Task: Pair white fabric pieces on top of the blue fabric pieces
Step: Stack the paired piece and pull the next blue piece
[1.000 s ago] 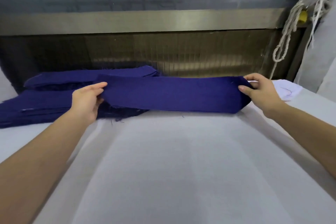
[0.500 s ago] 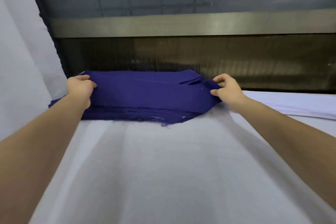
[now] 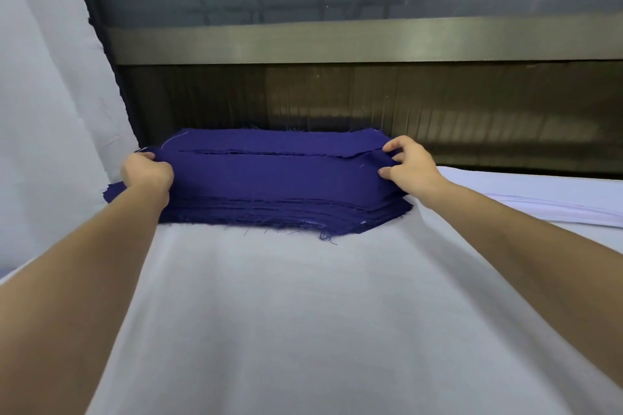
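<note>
A white-covered surface (image 3: 303, 313) fills the near view. At its far edge lies a stack of blue fabric pieces (image 3: 269, 212) (frayed threads along the front), with white fabric pieces (image 3: 556, 209) lying flat to its right. The left hand (image 3: 146, 172) and right hand (image 3: 409, 167), 2 closed grips, each hold an end of the top blue piece (image 3: 269, 172).

Two hands show, one left hand (image 3: 146, 170) and one right hand (image 3: 409, 167), both gripping the single stack of blue fabric pieces (image 3: 276, 185), whose layers are too thin and many to count. There is one stack of white fabric pieces (image 3: 556, 209), one white-covered table (image 3: 303, 313) and one metal rail (image 3: 337, 40).
</note>
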`<state>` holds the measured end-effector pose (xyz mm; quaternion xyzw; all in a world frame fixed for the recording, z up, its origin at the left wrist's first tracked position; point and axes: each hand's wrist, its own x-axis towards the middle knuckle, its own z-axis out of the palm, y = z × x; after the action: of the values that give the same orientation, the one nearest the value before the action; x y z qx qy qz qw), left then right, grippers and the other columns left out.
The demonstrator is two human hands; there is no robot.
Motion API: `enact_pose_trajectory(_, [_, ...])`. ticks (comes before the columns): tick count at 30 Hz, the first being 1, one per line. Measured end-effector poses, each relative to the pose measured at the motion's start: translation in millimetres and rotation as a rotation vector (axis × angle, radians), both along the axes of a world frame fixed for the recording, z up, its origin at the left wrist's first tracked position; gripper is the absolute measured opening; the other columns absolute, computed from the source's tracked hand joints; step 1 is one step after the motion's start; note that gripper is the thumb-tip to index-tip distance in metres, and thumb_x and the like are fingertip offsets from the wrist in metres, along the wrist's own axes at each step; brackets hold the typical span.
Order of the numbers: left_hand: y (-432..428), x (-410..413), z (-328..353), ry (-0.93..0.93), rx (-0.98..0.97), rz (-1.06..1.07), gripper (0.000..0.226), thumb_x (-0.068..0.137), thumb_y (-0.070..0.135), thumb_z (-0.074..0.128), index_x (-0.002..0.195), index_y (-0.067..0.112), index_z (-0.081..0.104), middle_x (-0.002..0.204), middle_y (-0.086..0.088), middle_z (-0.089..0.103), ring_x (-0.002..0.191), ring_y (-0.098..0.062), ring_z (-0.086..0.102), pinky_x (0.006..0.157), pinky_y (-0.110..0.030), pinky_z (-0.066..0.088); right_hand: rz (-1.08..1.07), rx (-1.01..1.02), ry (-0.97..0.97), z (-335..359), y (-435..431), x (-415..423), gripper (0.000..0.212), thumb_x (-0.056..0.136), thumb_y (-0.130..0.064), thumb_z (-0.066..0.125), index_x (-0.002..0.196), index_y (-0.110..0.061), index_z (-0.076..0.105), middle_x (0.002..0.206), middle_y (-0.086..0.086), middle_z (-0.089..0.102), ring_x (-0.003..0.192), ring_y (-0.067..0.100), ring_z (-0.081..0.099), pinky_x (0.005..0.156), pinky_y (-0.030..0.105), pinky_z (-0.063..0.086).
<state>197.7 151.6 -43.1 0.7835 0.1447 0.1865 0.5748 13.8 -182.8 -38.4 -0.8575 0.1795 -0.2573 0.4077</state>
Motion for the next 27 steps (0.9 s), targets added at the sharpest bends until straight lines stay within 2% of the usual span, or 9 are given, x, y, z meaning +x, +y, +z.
enact_pose_trajectory(5, [4, 8, -4, 0.046, 0.116, 0.001, 0.039, 0.089, 0.0, 0.049, 0.126, 0.008, 0.054, 0.135, -0.016, 0.046, 0.121, -0.036, 0.046, 0.103, -0.041, 0.042, -0.006, -0.033, 0.049, -2, 1, 7, 0.039, 0.082, -0.004, 0.065, 0.116, -0.014, 0.049, 0.089, -0.004, 0.049, 0.086, 0.018, 0.051, 0.056, 0.02, 0.038])
enact_pose_trajectory(9, [-2, 4, -5, 0.09, 0.328, 0.044, 0.032, 0.091, 0.009, 0.05, 0.121, 0.011, 0.058, 0.142, -0.016, 0.032, 0.129, -0.036, 0.031, 0.109, -0.041, 0.03, -0.026, -0.112, 0.166, -3, -1, 8, 0.046, 0.082, -0.011, 0.065, 0.122, -0.014, 0.043, 0.101, 0.002, 0.051, 0.09, 0.02, 0.051, 0.069, 0.028, 0.045])
enact_pose_trajectory(12, [-5, -2, -3, 0.125, 0.525, 0.085, 0.029, 0.089, 0.012, 0.053, 0.116, 0.01, 0.061, 0.147, -0.014, 0.02, 0.133, -0.034, 0.02, 0.109, -0.04, 0.019, -0.055, -0.245, 0.211, -3, 1, 7, 0.057, 0.08, -0.014, 0.065, 0.13, -0.015, 0.036, 0.119, 0.008, 0.044, 0.099, 0.026, 0.048, 0.075, 0.03, 0.042])
enact_pose_trajectory(14, [-6, -3, -4, 0.082, 0.654, 0.04, 0.029, 0.087, 0.01, 0.056, 0.115, 0.009, 0.061, 0.148, -0.013, 0.017, 0.135, -0.033, 0.016, 0.111, -0.041, 0.014, -0.099, -0.408, 0.181, -2, 3, 7, 0.06, 0.079, -0.016, 0.065, 0.133, -0.018, 0.037, 0.129, 0.01, 0.036, 0.114, 0.031, 0.039, 0.089, 0.035, 0.038])
enact_pose_trajectory(16, [-9, -4, -2, 0.026, 0.753, -0.032, 0.037, 0.084, 0.007, 0.059, 0.121, 0.012, 0.056, 0.146, -0.013, 0.02, 0.136, -0.033, 0.015, 0.112, -0.042, 0.013, -0.125, -0.561, 0.127, 1, 7, 8, 0.057, 0.082, -0.019, 0.061, 0.134, -0.021, 0.04, 0.131, 0.009, 0.036, 0.119, 0.031, 0.034, 0.096, 0.037, 0.033])
enact_pose_trajectory(20, [-29, -6, 3, -0.097, 0.821, -0.16, 0.05, 0.084, 0.002, 0.061, 0.131, 0.015, 0.047, 0.14, -0.016, 0.029, 0.131, -0.036, 0.025, 0.11, -0.045, 0.022, -0.115, -0.754, 0.088, 8, 11, 18, 0.046, 0.093, -0.026, 0.05, 0.138, -0.024, 0.043, 0.134, 0.005, 0.041, 0.124, 0.029, 0.032, 0.099, 0.039, 0.028])
enact_pose_trajectory(23, [-47, -7, 4, -0.219, 0.905, -0.241, 0.044, 0.089, 0.008, 0.056, 0.132, 0.016, 0.049, 0.138, -0.015, 0.035, 0.129, -0.036, 0.027, 0.107, -0.047, 0.024, -0.075, -0.902, 0.132, 11, 14, 29, 0.04, 0.097, -0.028, 0.044, 0.137, -0.025, 0.047, 0.135, 0.003, 0.045, 0.125, 0.027, 0.035, 0.1, 0.04, 0.028])
enact_pose_trajectory(27, [-69, -6, 6, -0.38, 1.029, -0.371, 0.036, 0.094, 0.019, 0.053, 0.13, 0.019, 0.053, 0.134, -0.01, 0.043, 0.126, -0.033, 0.031, 0.102, -0.045, 0.025, -0.016, -1.009, 0.111, 14, 17, 40, 0.032, 0.1, -0.023, 0.04, 0.127, -0.027, 0.057, 0.127, 0.001, 0.054, 0.118, 0.025, 0.042, 0.094, 0.036, 0.029])
